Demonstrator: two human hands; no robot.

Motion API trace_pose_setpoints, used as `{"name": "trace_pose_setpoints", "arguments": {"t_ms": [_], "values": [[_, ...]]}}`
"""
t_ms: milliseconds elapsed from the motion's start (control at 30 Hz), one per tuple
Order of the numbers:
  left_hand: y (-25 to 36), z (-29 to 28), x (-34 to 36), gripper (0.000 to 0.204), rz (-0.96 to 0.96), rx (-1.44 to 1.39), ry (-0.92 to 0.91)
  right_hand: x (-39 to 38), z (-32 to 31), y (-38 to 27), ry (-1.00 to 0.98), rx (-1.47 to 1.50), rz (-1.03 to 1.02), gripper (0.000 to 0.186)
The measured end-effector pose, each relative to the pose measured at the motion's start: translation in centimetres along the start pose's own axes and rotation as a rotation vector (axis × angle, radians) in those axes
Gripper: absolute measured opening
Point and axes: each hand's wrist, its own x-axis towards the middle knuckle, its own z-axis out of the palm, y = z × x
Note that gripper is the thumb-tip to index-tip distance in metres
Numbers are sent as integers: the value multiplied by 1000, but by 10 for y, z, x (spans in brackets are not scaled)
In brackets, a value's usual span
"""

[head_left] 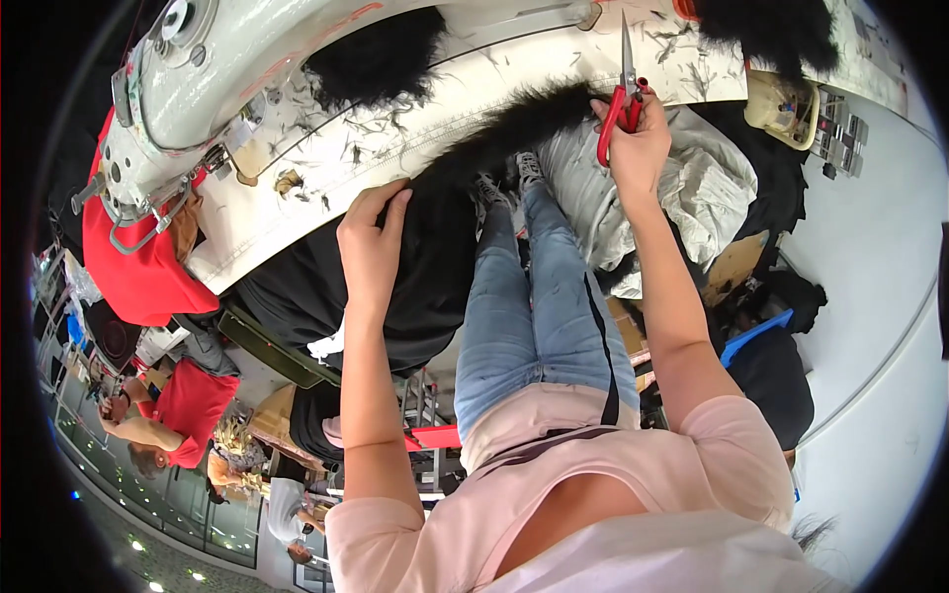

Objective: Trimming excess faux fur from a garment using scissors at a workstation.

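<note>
The right hand (638, 138) is wrapped round red-handled scissors (629, 87), blades pointing away, perhaps to free its fingertips for the black furry strip (529, 121) along the white table's (242, 242) near edge. The left hand (370, 242) rests by the strip's other end; whether it pinches anything, I can't tell. Fingers hide the strip's right end; the sewing machine (203, 84) is cut off above.

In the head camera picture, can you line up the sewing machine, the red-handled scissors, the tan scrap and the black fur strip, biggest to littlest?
Largest to smallest, as they look here:
1. sewing machine
2. black fur strip
3. red-handled scissors
4. tan scrap
</note>
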Motion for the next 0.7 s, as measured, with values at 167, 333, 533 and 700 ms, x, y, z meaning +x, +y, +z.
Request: {"name": "trace_pose_setpoints", "arguments": {"t_ms": [167, 333, 533, 700], "values": [[-15, -4, -2, 16, -3, 40, 55, -4, 13, -1, 26, 122, -17, 32], [-29, -6, 1, 16, 42, 131, 129, -2, 9, 3, 114, 10, -196, 30], [-44, -15, -3, 16, -26, 176, 171, 8, 3, 27, 52, 3, -132, 23], [-46, -20, 2, 21, -52, 156, 193, 7, 8, 22, 61, 58, -95, 24]]}}
